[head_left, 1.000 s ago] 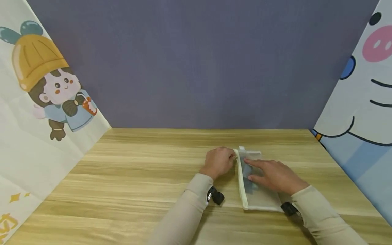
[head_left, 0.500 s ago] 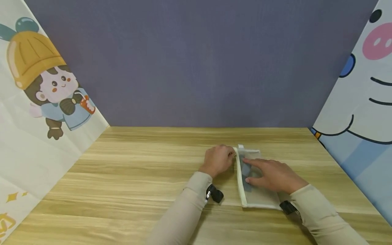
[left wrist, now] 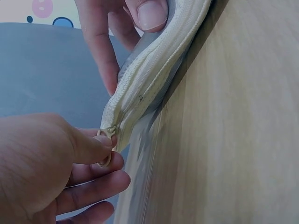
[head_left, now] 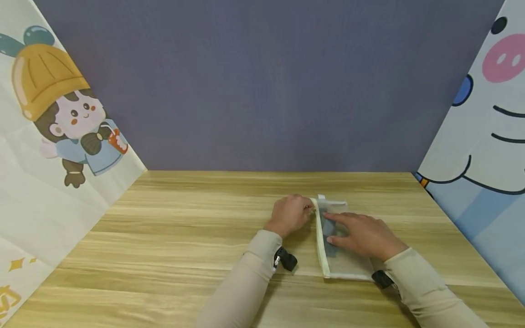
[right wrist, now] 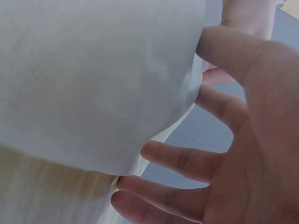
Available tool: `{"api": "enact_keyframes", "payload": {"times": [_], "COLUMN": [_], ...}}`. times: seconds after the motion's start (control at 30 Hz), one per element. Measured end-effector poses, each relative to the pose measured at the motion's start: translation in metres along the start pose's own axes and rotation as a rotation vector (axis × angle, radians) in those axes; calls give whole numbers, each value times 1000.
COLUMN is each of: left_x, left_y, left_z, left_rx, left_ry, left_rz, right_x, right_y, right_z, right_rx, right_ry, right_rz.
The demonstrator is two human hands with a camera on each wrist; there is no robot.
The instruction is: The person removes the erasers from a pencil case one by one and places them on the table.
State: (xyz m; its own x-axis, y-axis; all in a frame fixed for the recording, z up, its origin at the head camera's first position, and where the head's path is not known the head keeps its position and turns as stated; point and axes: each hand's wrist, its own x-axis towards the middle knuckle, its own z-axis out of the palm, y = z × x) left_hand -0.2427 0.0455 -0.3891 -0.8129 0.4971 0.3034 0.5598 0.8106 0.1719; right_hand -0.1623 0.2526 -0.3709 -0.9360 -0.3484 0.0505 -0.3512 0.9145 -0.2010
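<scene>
A translucent mesh zipper pouch (head_left: 348,266) lies on the table, its cream zipper edge (head_left: 321,250) facing left. Something dark blue-grey shows through the mesh beside the zipper. At the far end of that edge is my left hand (head_left: 289,214). In the left wrist view, its thumb and forefinger pinch the zipper pull (left wrist: 106,144), while the other fingers curl below. My right hand (head_left: 365,234) rests on top of the pouch with fingers stretched toward the zipper. In the right wrist view, its spread fingertips touch the edge of the pouch (right wrist: 93,84).
The wood-grain table (head_left: 164,255) extends left of the pouch and in front of it. A grey-purple panel (head_left: 262,91) stands along its back edge. Cartoon-printed sheets flank both sides. Each wrist wears a small black camera (head_left: 288,259).
</scene>
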Motion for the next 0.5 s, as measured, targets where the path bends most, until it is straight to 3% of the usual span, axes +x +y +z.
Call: {"api": "enact_keyframes", "payload": {"times": [0.5], "left_x": [-3], "left_y": [1], "left_z": [-8], "left_rx": [-2], "left_ry": [-71], "left_rz": [27], "right_x": [1], "right_y": [1], "right_z": [0], "right_rx": [-22], "right_ry": [42], "right_rz": [1]}}
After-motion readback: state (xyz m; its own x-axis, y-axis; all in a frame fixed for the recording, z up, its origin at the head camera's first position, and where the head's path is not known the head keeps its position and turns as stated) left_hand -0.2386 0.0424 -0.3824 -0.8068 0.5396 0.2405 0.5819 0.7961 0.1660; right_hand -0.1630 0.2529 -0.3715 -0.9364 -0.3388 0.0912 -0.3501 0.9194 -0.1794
